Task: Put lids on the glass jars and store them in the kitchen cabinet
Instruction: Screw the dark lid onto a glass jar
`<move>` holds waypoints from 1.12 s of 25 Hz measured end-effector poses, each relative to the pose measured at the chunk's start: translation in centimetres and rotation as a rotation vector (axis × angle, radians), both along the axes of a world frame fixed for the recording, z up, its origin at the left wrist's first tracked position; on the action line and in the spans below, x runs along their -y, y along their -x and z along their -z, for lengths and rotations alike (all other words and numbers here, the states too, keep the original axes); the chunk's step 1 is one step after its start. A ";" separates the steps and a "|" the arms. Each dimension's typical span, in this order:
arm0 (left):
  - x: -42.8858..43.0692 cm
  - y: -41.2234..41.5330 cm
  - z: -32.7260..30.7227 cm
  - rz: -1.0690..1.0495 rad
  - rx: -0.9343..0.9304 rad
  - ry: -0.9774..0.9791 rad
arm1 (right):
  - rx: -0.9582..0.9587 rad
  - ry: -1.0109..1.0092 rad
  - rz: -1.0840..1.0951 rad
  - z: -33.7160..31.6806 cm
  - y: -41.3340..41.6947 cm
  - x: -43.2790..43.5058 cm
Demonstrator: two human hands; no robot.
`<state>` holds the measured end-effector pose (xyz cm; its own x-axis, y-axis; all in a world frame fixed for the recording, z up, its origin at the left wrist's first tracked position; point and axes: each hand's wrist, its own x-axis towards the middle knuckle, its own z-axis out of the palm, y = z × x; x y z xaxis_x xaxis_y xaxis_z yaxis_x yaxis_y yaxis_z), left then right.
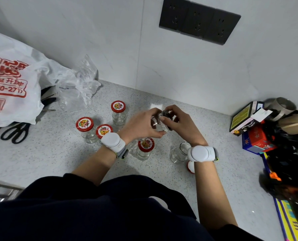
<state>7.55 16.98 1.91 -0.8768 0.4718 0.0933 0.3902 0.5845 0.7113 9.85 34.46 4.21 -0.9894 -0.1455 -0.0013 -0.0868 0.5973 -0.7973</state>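
The left hand wraps round the body of a glass jar and holds it clear of the desk, between the two hands. The right hand curls its fingers over the jar's mouth and pinches a lid, which shows dark and blurred. Whether the lid sits on the thread cannot be told. The jar leans, with its long axis running from the left palm up toward the right hand. The mouth therefore faces the right hand, so the twist likely falls to that hand while the left steadies the glass.

Below the right wrist an open jar stands upright on the desk, nearer the right hand. A loose lid lies just beside it, half hidden by the wristband. A capped jar stands under the left hand, and three other capped jars stand to the left of that hand. The kitchen cabinet is not in view.
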 end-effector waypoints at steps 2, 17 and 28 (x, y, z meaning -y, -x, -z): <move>0.0 -0.2 -0.2 -0.016 -0.019 -0.017 | -0.002 -0.023 0.045 0.2 0.0 0.5; 0.0 -0.2 -0.1 -0.093 -0.165 0.044 | -0.034 0.065 0.172 0.3 -0.2 2.4; 0.2 0.2 0.3 -0.072 0.116 -0.137 | -0.005 0.154 -0.039 0.0 -0.1 -0.2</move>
<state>7.39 16.79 1.62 -0.9163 0.3974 0.0491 0.2621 0.5027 0.8238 9.93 34.63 4.19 -0.9828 -0.1821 0.0290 -0.1120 0.4643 -0.8786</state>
